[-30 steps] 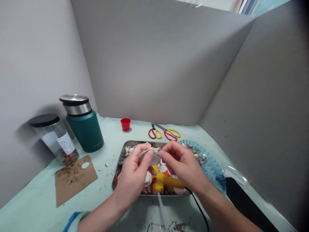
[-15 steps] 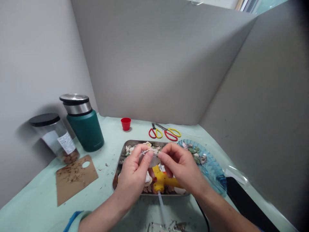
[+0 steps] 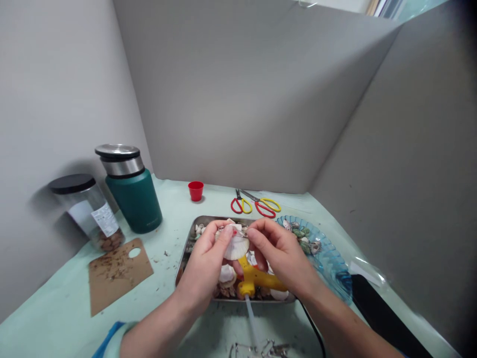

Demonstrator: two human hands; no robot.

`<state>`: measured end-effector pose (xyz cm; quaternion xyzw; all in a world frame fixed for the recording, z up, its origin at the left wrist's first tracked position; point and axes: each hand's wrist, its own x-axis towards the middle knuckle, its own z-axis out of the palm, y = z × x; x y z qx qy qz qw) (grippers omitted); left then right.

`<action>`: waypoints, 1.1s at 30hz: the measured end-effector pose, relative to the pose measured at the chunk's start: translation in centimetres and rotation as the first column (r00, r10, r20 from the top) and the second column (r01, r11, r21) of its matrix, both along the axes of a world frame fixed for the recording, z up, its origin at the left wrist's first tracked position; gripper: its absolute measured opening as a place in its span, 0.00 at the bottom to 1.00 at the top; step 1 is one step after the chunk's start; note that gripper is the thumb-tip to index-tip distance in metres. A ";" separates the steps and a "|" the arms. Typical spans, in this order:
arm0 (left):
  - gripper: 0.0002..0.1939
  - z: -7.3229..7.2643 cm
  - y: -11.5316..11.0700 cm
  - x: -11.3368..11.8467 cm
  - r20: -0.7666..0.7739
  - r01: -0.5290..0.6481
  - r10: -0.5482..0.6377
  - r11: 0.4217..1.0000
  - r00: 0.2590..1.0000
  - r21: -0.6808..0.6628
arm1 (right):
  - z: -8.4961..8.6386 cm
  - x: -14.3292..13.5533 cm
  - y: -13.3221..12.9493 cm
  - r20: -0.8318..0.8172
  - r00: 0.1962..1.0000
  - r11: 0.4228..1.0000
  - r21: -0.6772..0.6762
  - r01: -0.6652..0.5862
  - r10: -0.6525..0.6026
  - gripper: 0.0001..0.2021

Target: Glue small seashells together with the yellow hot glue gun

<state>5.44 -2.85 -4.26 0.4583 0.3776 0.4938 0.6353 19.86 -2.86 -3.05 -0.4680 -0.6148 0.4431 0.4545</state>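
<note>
Above the metal tray, my left hand (image 3: 206, 257) pinches a white ribbed scallop shell (image 3: 237, 248) between thumb and fingers. A small red spot shows by the thumb tip. My right hand (image 3: 280, 251) is closed in a pinch at the shell's upper right, around a thin piece too small to name. Below both hands, a yellow glue gun (image 3: 264, 280) lies in the metal tray (image 3: 227, 300) on top of shells, with a translucent glue stick (image 3: 250, 315) sticking out toward me. Several small metal clips (image 3: 274, 350) lie at the near edge.
At left stand a green bottle (image 3: 133, 201), a black-lidded jar (image 3: 84, 209) and a brown board (image 3: 121, 278) with crumbs. Behind the tray are a red cup (image 3: 196, 191) and two scissors (image 3: 265, 209). A blue plate (image 3: 330, 266) with shells sits right, beside a black flat object (image 3: 383, 313).
The shell has tilted so its ribbed white face shows more fully, and a red spot has come into view by my left thumb. My hands stay close together. The view has shifted slightly.
</note>
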 end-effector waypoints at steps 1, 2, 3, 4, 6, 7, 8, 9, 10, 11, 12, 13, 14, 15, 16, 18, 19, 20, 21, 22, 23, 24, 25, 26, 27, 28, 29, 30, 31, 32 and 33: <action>0.15 0.1 0.0 0.0 0.022 0.003 -0.003 1.000 1.000 -0.021 | -0.1 0.1 0.1 0.020 1.000 1.000 0.002 0.001 -0.001 0.10; 0.15 0.1 0.0 0.0 0.041 0.007 -0.005 0.999 0.999 -0.041 | -0.2 0.2 0.1 0.051 0.999 1.000 0.005 0.003 -0.003 0.09; 0.15 0.2 0.1 -0.1 0.060 0.010 -0.007 0.998 0.998 -0.060 | -0.3 0.2 0.2 0.090 0.996 1.000 0.008 0.008 -0.008 0.08; 0.15 0.2 0.1 -0.1 0.080 0.015 -0.009 0.997 0.997 -0.077 | -0.4 0.3 0.3 0.130 0.991 1.000 0.013 0.012 -0.014 0.07; 0.14 0.2 0.1 -0.3 0.116 0.022 -0.010 0.994 0.993 -0.104 | -0.6 0.3 0.3 0.199 0.980 0.999 0.032 0.020 -0.026 0.07; 0.14 0.2 0.1 -0.3 0.131 0.023 -0.009 0.993 0.991 -0.112 | -0.7 0.3 0.3 0.223 0.974 0.999 0.042 0.021 -0.030 0.06; 0.14 0.1 0.1 -0.3 0.137 0.022 -0.006 0.993 0.990 -0.115 | -0.8 0.2 0.3 0.237 0.971 0.999 0.051 0.019 -0.031 0.06; 0.14 0.1 0.1 -0.4 0.136 0.016 0.000 0.994 0.991 -0.112 | -0.9 0.1 0.2 0.243 0.970 0.998 0.058 0.015 -0.028 0.05; 0.13 0.0 0.2 -0.4 0.129 0.006 0.007 0.995 0.992 -0.103 | -0.9 0.0 0.1 0.244 0.970 0.998 0.064 0.009 -0.024 0.05; 0.13 -0.1 0.2 -0.3 0.117 -0.004 0.015 0.996 0.993 -0.090 | -0.9 -0.1 0.0 0.241 0.970 0.998 0.068 0.003 -0.019 0.05; 0.13 -0.1 0.2 -0.3 0.103 -0.014 0.022 0.997 0.994 -0.076 | -0.9 -0.1 0.0 0.236 0.972 0.997 0.073 -0.005 -0.013 0.04; 0.13 -0.2 0.2 -0.2 0.089 -0.020 0.026 0.998 0.996 -0.062 | -0.9 -0.2 -0.1 0.229 0.973 0.997 0.078 -0.011 -0.007 0.04; 0.13 -0.2 0.2 -0.2 0.076 -0.024 0.027 0.998 0.997 -0.050 | -0.9 -0.2 -0.1 0.220 0.976 0.996 0.085 -0.016 -0.003 0.04; 0.13 -0.3 0.2 -0.2 0.062 -0.025 0.027 0.999 0.998 -0.039 | -0.9 -0.2 -0.2 0.212 0.977 0.996 0.091 -0.020 0.001 0.04; 0.13 -0.3 0.2 -0.1 0.045 -0.027 0.029 0.999 0.999 -0.027 | -0.9 -0.3 -0.2 0.206 0.979 0.995 0.094 -0.024 0.004 0.04; 0.14 -0.4 0.2 -0.1 0.011 -0.039 0.039 0.999 0.999 -0.002 | -1.0 -0.3 -0.2 0.201 0.980 0.995 0.094 -0.032 0.013 0.04; 0.14 -0.5 0.1 -0.1 -0.002 -0.044 0.044 0.999 0.999 0.011 | -1.0 -0.2 -0.2 0.202 0.979 0.995 0.092 -0.037 0.018 0.04; 0.14 -0.5 0.1 -0.2 -0.012 -0.048 0.048 0.999 0.999 0.025 | -1.0 -0.2 -0.2 0.204 0.979 0.995 0.092 -0.040 0.021 0.04; 0.13 -0.5 0.1 -0.2 -0.020 -0.049 0.050 0.998 0.999 0.040 | -1.0 -0.2 -0.3 0.205 0.979 0.995 0.093 -0.040 0.020 0.05; 0.13 -0.5 0.1 -0.2 -0.029 -0.051 0.052 0.997 0.998 0.057 | -1.0 -0.2 -0.3 0.203 0.979 0.995 0.097 -0.036 0.015 0.05; 0.12 -0.4 0.0 -0.3 -0.041 -0.054 0.057 0.996 0.998 0.078 | -1.0 -0.2 -0.3 0.201 0.980 0.994 0.105 -0.027 0.005 0.05; 0.11 -0.4 0.0 -0.3 -0.057 -0.061 0.067 0.993 0.996 0.102 | -1.0 -0.2 -0.4 0.198 0.980 0.993 0.118 -0.017 -0.007 0.05; 0.10 -0.3 -0.1 -0.3 -0.079 -0.069 0.079 0.989 0.994 0.129 | -0.9 -0.2 -0.4 0.194 0.981 0.991 0.135 -0.003 -0.023 0.05; 0.10 -0.3 -0.1 -0.4 -0.106 -0.077 0.094 0.985 0.990 0.156 | -0.9 -0.2 -0.4 0.191 0.981 0.988 0.153 0.012 -0.042 0.06; 0.09 -0.2 -0.1 -0.4 -0.134 -0.086 0.111 0.979 0.985 0.183 | -0.9 -0.2 -0.5 0.188 0.981 0.985 0.172 0.023 -0.056 0.06; 0.09 -0.2 -0.2 -0.4 -0.163 -0.093 0.128 0.974 0.978 0.208 | -0.9 -0.2 -0.5 0.186 0.980 0.981 0.190 0.031 -0.067 0.06; 0.08 -0.1 -0.2 -0.4 -0.190 -0.099 0.145 0.968 0.971 0.230 | -0.9 -0.2 -0.6 0.188 0.979 0.978 0.208 0.033 -0.073 0.07; 0.08 0.0 -0.3 -0.4 -0.213 -0.103 0.159 0.962 0.964 0.252 | -0.9 -0.2 -0.6 0.192 0.978 0.974 0.224 0.032 -0.076 0.07; 0.08 0.0 -0.3 -0.5 -0.233 -0.107 0.174 0.956 0.957 0.273 | -0.9 -0.2 -0.7 0.199 0.977 0.971 0.238 0.027 -0.076 0.07; 0.07 0.1 -0.4 -0.5 -0.250 -0.111 0.188 0.950 0.950 0.293 | -1.0 -0.2 -0.7 0.206 0.976 0.968 0.251 0.021 -0.075 0.06; 0.07 0.1 -0.4 -0.5 -0.264 -0.113 0.200 0.944 0.943 0.311 | -1.0 -0.2 -0.7 0.212 0.974 0.965 0.262 0.019 -0.077 0.06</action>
